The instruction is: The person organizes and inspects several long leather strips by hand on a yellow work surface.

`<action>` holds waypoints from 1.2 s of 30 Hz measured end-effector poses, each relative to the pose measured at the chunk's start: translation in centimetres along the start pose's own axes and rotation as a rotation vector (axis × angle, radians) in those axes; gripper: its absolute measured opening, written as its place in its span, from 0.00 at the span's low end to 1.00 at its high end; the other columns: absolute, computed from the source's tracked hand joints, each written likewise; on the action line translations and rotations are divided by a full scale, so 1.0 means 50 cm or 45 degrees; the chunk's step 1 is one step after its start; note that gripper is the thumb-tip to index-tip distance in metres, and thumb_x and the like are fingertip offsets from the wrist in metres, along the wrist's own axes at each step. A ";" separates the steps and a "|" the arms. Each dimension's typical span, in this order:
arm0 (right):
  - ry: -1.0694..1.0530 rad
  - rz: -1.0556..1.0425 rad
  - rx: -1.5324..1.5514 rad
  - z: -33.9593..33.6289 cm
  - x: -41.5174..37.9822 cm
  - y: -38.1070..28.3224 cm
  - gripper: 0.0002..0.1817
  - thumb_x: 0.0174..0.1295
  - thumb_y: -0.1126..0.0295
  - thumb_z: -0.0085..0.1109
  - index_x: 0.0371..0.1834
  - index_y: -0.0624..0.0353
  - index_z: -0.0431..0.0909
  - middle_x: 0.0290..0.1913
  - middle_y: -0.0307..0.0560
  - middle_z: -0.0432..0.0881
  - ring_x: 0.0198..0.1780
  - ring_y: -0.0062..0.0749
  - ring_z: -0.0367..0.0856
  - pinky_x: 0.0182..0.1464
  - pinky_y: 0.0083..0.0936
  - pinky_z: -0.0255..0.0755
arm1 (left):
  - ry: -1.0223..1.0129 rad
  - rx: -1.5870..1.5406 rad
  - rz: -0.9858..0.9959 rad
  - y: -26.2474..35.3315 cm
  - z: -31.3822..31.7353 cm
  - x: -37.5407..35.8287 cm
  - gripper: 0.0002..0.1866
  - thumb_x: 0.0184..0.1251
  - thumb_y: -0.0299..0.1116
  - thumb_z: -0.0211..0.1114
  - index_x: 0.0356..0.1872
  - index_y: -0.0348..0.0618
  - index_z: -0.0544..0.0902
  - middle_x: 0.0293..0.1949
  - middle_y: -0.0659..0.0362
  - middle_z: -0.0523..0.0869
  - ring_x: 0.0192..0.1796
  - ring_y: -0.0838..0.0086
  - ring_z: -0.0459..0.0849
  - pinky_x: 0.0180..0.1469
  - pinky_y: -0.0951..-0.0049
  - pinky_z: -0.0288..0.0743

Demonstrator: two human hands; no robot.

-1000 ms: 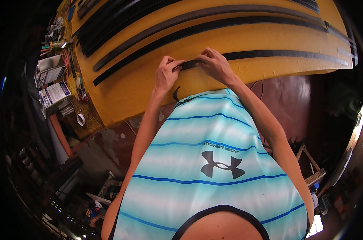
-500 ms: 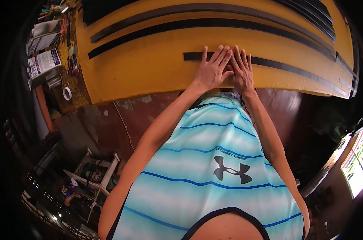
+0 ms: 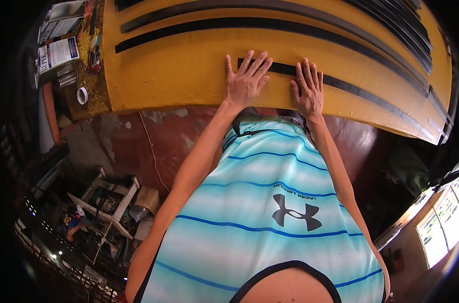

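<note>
A short-ended black strip lies along the near part of the yellow tabletop. My left hand rests flat with fingers spread over the strip's left end. To its right, my right hand lies on the same strip, fingers stretched out and slightly apart. A gap separates the two hands, and the strip shows between them. Beyond them, a longer black strip and a grey-brown strip run across the table.
Several dark strips are stacked at the far right. At the left are a labelled can, a white tape roll and small tools. A wooden frame stands on the floor at lower left.
My left hand has slid left along the strip, away from my right hand, and its fingers are more spread. The camera view has shifted slightly.
</note>
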State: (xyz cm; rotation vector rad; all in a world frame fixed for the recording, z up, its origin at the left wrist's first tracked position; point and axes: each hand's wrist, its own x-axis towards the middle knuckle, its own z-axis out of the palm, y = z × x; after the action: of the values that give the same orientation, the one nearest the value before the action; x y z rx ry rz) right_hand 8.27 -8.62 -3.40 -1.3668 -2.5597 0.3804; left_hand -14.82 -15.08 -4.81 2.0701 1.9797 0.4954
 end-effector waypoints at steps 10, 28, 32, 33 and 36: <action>0.043 -0.009 0.065 0.010 -0.001 -0.001 0.34 0.76 0.56 0.54 0.83 0.50 0.59 0.86 0.44 0.50 0.86 0.43 0.45 0.85 0.45 0.39 | 0.169 0.147 -0.194 -0.135 -0.051 -0.051 0.27 0.81 0.48 0.55 0.77 0.59 0.71 0.82 0.62 0.61 0.84 0.61 0.53 0.78 0.27 0.35; 0.414 1.138 1.250 -0.061 -0.073 -0.015 0.22 0.74 0.54 0.61 0.53 0.66 0.83 0.42 0.48 0.88 0.41 0.30 0.86 0.45 0.29 0.81 | -0.353 -0.290 0.451 0.105 -0.033 0.201 0.20 0.60 0.35 0.74 0.53 0.43 0.82 0.46 0.53 0.77 0.53 0.56 0.82 0.54 0.55 0.75; 0.537 1.466 2.158 -0.088 -0.036 -0.012 0.22 0.75 0.54 0.61 0.57 0.63 0.76 0.50 0.48 0.85 0.48 0.34 0.85 0.56 0.32 0.84 | -0.593 -0.489 0.271 0.115 -0.093 0.217 0.19 0.61 0.34 0.75 0.50 0.39 0.82 0.49 0.48 0.84 0.50 0.52 0.87 0.52 0.58 0.81; 0.559 1.457 2.152 -0.090 -0.031 -0.009 0.22 0.75 0.54 0.61 0.57 0.63 0.76 0.50 0.48 0.85 0.48 0.34 0.85 0.56 0.32 0.84 | -0.715 -0.521 0.165 0.119 -0.115 0.218 0.20 0.61 0.33 0.74 0.52 0.38 0.81 0.50 0.47 0.86 0.52 0.53 0.87 0.54 0.58 0.80; 0.770 1.292 2.395 -0.087 -0.017 0.003 0.18 0.75 0.60 0.62 0.57 0.62 0.75 0.51 0.49 0.85 0.50 0.35 0.86 0.57 0.32 0.84 | -0.590 -0.611 0.188 0.124 -0.176 0.199 0.22 0.62 0.33 0.74 0.56 0.37 0.81 0.52 0.46 0.88 0.54 0.52 0.87 0.57 0.59 0.80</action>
State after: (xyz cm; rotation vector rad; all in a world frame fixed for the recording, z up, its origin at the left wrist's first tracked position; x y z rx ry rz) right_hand 10.19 -8.70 0.60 -1.2079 -0.1700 1.5274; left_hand -12.36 -6.07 6.48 1.8214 1.3034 0.4174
